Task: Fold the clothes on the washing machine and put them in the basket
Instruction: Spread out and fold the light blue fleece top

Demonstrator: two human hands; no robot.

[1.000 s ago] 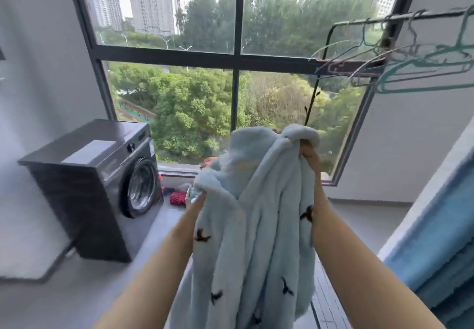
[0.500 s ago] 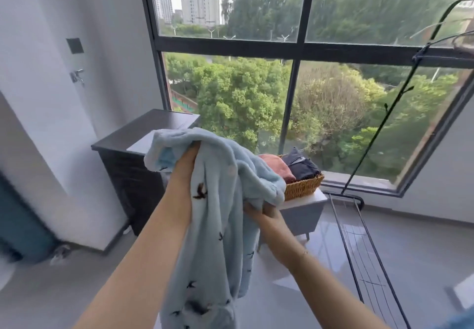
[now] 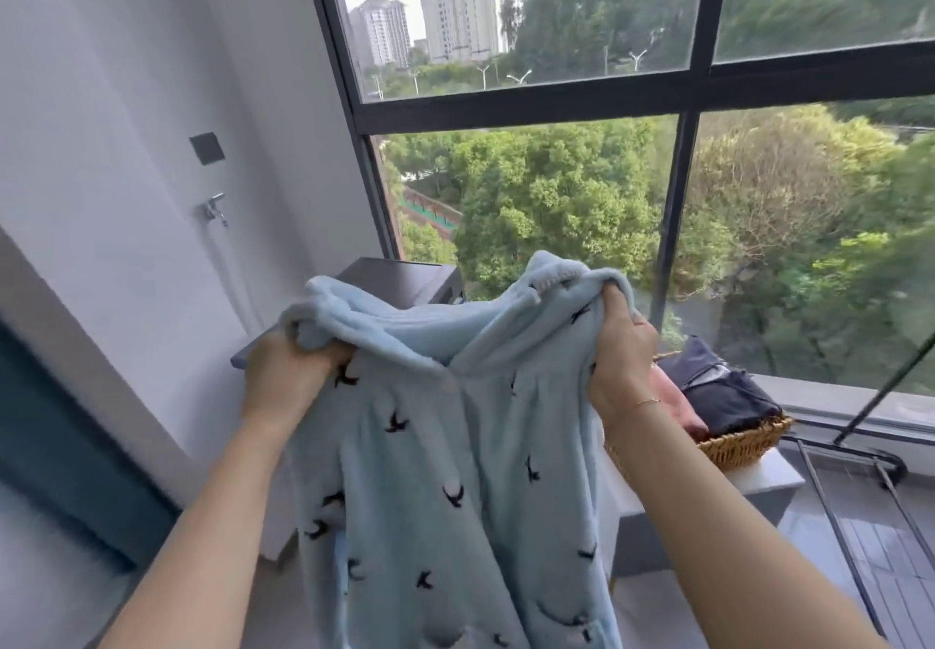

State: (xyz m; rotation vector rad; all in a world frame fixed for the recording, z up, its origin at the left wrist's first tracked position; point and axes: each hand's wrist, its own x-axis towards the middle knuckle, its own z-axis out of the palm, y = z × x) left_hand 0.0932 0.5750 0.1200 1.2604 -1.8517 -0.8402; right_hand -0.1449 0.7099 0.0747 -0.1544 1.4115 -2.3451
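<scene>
I hold up a fluffy light-blue garment (image 3: pixel 455 446) printed with small black birds. My left hand (image 3: pixel 288 375) grips its top edge on the left and my right hand (image 3: pixel 620 360) grips it on the right, so it hangs down between my arms. Behind the garment the dark washing machine (image 3: pixel 399 279) shows only its top corner. To the right a wicker basket (image 3: pixel 744 441) sits on a white stand (image 3: pixel 769 486) and holds a folded dark garment (image 3: pixel 718 390) and a pink one (image 3: pixel 678 405).
A large dark-framed window (image 3: pixel 607 102) fills the back wall. A tap (image 3: pixel 212 208) and a dark wall plate (image 3: pixel 206 148) are on the white wall at left. A black drying rack (image 3: pixel 860 522) stands on the floor at right. A blue curtain (image 3: pixel 55 456) hangs at far left.
My view has swung and moved closer to the washing machine and basket. My hands have spread apart, so the garment hangs wider between them than before.
</scene>
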